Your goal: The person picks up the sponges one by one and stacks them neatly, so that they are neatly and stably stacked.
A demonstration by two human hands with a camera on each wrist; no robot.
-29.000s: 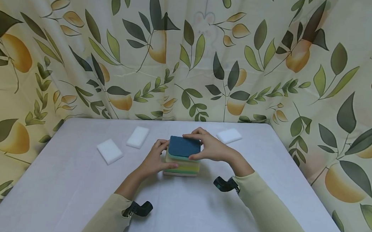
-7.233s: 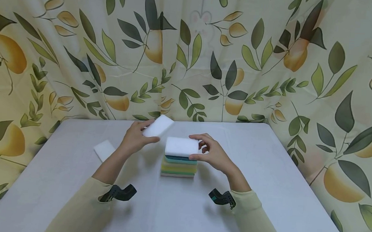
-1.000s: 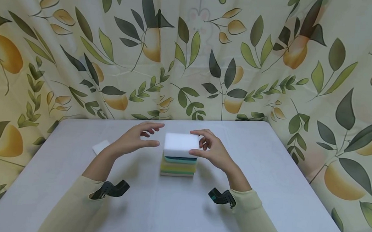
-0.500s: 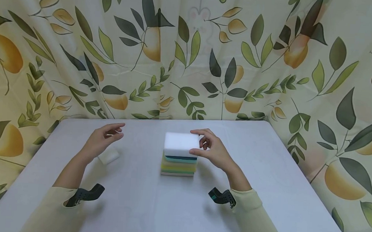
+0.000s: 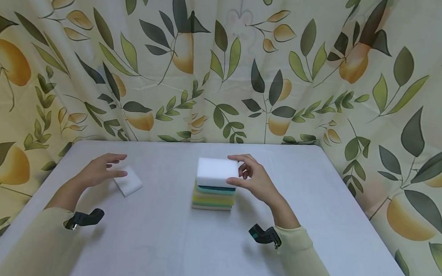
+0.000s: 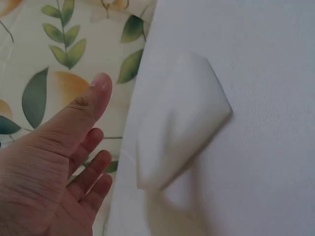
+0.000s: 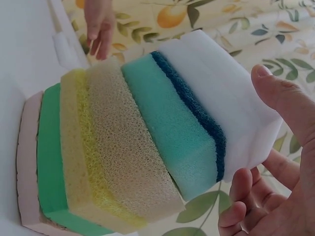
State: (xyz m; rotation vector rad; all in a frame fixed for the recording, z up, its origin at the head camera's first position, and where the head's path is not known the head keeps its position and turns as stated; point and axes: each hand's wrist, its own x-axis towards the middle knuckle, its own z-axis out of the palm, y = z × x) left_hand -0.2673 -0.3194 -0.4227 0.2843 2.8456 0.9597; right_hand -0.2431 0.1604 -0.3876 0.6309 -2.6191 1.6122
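Note:
A stack of sponges [image 5: 212,200] stands in the middle of the table, its layers pink, green, yellow, beige and turquoise with a dark blue scouring side. White melamine sponge [image 7: 221,98] lies on top, thick as if two pieces. My right hand [image 5: 258,180] holds this white top, thumb at its front edge and index finger at its back edge. At the left, one loose white sponge [image 5: 130,184] lies flat on the table. My left hand [image 5: 99,170] hovers beside it, thumb and fingers apart, nothing between them; its fingertips overlap the sponge's left corner in the head view.
The white-covered table [image 5: 183,249] reaches back to a leaf-and-fruit patterned curtain [image 5: 231,92]. Each wrist carries a black camera, the left one [image 5: 87,218] and the right one [image 5: 264,234] both close over the tabletop.
Earlier white sponges from the table have joined the stack's top, over the dark blue layer. In the last second my left hand moved left from the stack to the loose sponge; the right stayed.

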